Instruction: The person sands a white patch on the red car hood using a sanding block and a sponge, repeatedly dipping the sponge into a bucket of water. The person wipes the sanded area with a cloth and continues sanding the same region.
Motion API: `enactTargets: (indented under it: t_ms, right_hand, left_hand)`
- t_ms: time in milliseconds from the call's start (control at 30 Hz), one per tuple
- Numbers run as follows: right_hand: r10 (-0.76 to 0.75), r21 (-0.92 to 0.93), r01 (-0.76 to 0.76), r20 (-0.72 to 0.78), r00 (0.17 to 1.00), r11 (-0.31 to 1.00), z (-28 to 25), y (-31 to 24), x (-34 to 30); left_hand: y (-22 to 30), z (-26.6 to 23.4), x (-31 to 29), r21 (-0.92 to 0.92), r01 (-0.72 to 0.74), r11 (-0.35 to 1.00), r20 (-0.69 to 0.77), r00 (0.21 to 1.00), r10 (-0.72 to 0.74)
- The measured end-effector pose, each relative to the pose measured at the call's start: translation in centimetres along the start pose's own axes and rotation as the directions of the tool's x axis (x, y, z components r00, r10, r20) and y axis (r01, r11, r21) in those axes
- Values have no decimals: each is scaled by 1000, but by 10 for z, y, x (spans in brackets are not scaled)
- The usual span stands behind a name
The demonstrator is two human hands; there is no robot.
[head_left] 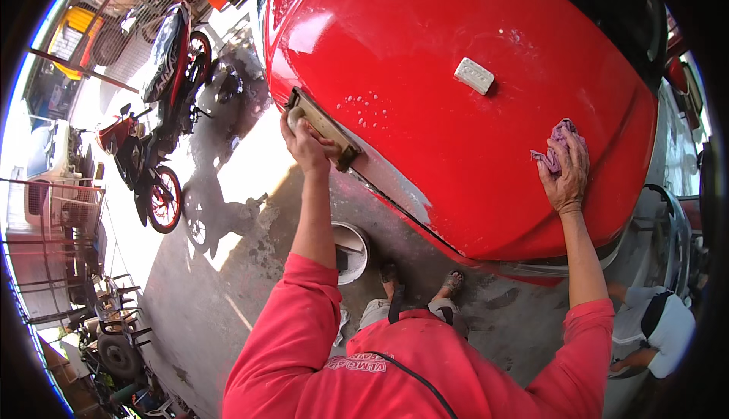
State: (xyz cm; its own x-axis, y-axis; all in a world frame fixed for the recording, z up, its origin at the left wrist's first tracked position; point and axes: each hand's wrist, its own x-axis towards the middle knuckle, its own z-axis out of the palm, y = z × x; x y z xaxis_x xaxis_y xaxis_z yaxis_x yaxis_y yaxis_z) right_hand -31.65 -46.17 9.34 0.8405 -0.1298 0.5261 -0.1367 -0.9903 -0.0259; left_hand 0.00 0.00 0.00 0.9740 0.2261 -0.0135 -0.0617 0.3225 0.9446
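Separately, hands [310, 148] on long block [329, 123], purple cloth [565, 127]

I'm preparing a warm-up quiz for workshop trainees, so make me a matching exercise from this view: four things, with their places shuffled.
Column one
1. Long sanding block
2. Purple cloth
3. Small pale block
4. Round bucket

Column two
A. On the floor, near the person's feet
B. Gripped by the left hand
C. Lying on the red car hood, touched by neither hand
D. Under the right hand

Pairs: 1-B, 2-D, 3-C, 4-A
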Motion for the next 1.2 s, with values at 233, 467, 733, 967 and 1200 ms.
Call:
enactTargets:
  t_ms: [233, 467, 733, 967, 1200]
  right_hand:
    - [9, -36, -8, 31, 999, 999, -17, -3, -8]
    - [6, -5, -6, 26, 1000, 1000, -10, -14, 2]
    - [-65, 15, 64, 97, 993, 998, -16, 5, -9]
    - [-225, 132, 212, 93, 970, 968, -12, 22, 7]
    - [-183, 90, 177, 58, 981, 980, -12, 32, -9]
  left_hand:
    - [0, 21, -140, 62, 89, 994, 113, 989, -95]
    - [33, -12, 100, 7, 119, 993, -188, 975, -116]
    - [-16, 35, -279, 12, 117, 993, 21, 993, -118]
    - [8, 1, -43, 102, 7, 995, -286, 958, 23]
    - [-35, 58, -291, 8, 34, 999, -182, 983, -32]
